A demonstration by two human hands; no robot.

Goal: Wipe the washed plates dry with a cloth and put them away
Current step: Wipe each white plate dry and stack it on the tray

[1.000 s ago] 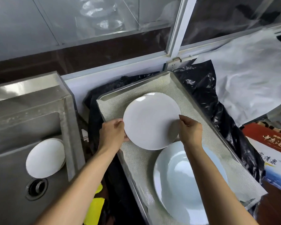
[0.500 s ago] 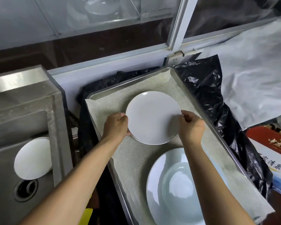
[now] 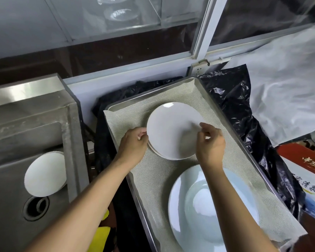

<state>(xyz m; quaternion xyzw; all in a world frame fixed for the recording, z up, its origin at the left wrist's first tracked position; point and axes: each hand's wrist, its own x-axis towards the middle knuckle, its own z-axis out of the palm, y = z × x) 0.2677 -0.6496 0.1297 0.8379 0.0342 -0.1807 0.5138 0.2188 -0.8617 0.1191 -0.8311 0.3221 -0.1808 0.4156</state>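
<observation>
You are setting a small round white plate (image 3: 173,131) onto a matching stack on the mesh-lined steel tray (image 3: 231,122). Your left hand (image 3: 133,142) is pinching its near-left rim to steady it, while your right hand (image 3: 210,142) is hovering just over the right rim, fingers loosely curled, holding nothing. A large pale-blue plate (image 3: 213,208) is lying just behind your right wrist; another white plate (image 3: 45,173) is waiting in the steel sink (image 3: 7,179), well left of your left grip.

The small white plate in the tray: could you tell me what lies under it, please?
Under the small white plate the rims of more plates show at its lower left edge, resting on the mesh liner. Their number stays hidden.
</observation>
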